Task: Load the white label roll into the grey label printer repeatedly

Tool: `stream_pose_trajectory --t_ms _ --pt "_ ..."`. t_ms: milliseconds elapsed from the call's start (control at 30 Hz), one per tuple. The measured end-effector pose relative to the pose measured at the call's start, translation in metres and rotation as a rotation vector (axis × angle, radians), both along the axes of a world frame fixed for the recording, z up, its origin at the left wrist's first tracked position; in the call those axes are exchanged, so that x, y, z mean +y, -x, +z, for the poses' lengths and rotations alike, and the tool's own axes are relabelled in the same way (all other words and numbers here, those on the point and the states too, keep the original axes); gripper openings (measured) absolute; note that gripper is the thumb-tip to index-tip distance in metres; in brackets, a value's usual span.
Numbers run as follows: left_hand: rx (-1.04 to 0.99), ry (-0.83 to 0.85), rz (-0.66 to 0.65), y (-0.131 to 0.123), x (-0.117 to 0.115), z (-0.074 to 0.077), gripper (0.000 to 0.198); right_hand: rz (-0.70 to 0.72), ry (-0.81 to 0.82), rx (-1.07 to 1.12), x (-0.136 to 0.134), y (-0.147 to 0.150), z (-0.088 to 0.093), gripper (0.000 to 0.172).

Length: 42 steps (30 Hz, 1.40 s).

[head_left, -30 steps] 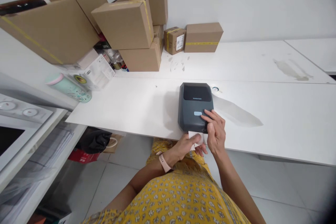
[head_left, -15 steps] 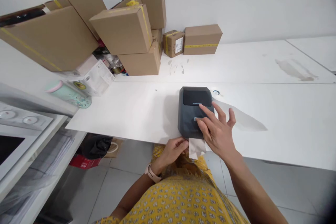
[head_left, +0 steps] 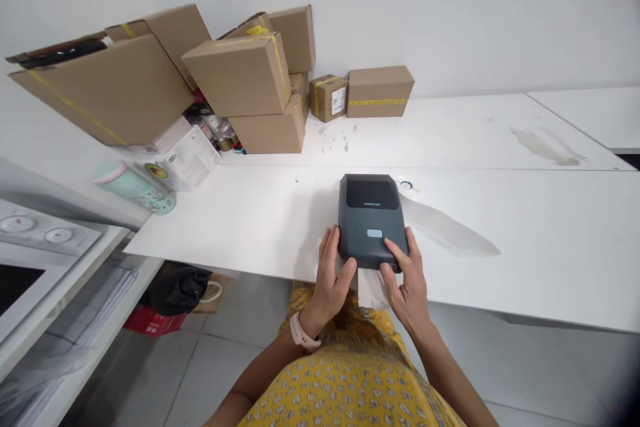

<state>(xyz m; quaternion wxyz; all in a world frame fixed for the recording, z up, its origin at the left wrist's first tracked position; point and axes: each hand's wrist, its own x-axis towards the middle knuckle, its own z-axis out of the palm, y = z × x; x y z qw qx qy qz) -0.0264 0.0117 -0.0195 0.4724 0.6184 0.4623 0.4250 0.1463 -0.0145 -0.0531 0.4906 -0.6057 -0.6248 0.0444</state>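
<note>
A dark blue-grey printer-like device (head_left: 365,245) with a black window and a pale button sits near the front edge of the white table. My left hand (head_left: 331,280) grips its left front corner, thumb on the front edge and fingers along the side. Around the right front corner is my right hand (head_left: 409,283), its index finger on the top near the button and its thumb at the front. A whitish paper piece (head_left: 372,290) hangs below the device's front, between my hands.
Cardboard boxes (head_left: 235,73) are stacked at the back left, with two smaller ones (head_left: 379,92) beside them. A mint tumbler (head_left: 137,188) lies at the left. Backing paper (head_left: 450,227) lies right of the device. A white appliance (head_left: 35,247) stands far left.
My left hand has risen from the table edge onto the device's left side. My right hand has moved down from the button and window area to the right front corner.
</note>
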Motion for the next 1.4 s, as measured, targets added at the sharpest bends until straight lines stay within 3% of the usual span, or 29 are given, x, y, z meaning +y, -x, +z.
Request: stream_pose_trajectory --t_ms 167,333,467,633,767,867,967,1067,1133,1267,1400 --pt "-0.069 0.052 -0.015 0.002 0.0 0.006 0.064 0.002 0.033 0.133 -0.011 0.001 0.004 0.048" --pt "-0.226 -0.016 -0.02 -0.002 0.026 0.028 0.064 0.062 -0.049 0.149 0.013 -0.016 0.042 0.055" --pt "-0.328 -0.104 0.057 -0.01 0.066 0.035 0.06 0.09 -0.187 0.033 0.063 -0.029 0.081 0.056" --pt "-0.132 -0.022 0.138 -0.02 0.1 0.008 0.054 0.085 -0.284 -0.007 0.147 -0.041 0.12 0.06" --pt "0.024 0.038 0.114 -0.026 0.104 -0.012 0.063 0.054 -0.26 0.013 0.21 -0.057 0.133 0.068" --pt "0.12 0.044 0.108 -0.027 0.105 -0.011 0.069 0.044 -0.17 -0.004 0.236 -0.068 0.135 0.078" --pt "0.186 0.055 0.109 -0.028 0.108 -0.003 0.073 -0.025 -0.224 -0.096 0.225 -0.069 0.134 0.079" --pt "0.211 0.049 0.12 -0.03 0.111 0.001 0.074 -0.036 -0.325 -0.215 0.188 -0.061 0.125 0.051" --pt "0.2 0.044 0.128 -0.031 0.111 0.0 0.074 0.115 -0.171 -0.348 0.166 -0.055 0.114 0.038" --pt "0.187 0.029 0.151 -0.033 0.111 -0.003 0.076 0.49 0.425 -0.759 0.15 -0.048 0.089 0.04" --pt "0.158 0.01 0.156 -0.033 0.109 -0.008 0.077 0.597 0.588 -0.883 0.155 -0.038 0.073 0.04"
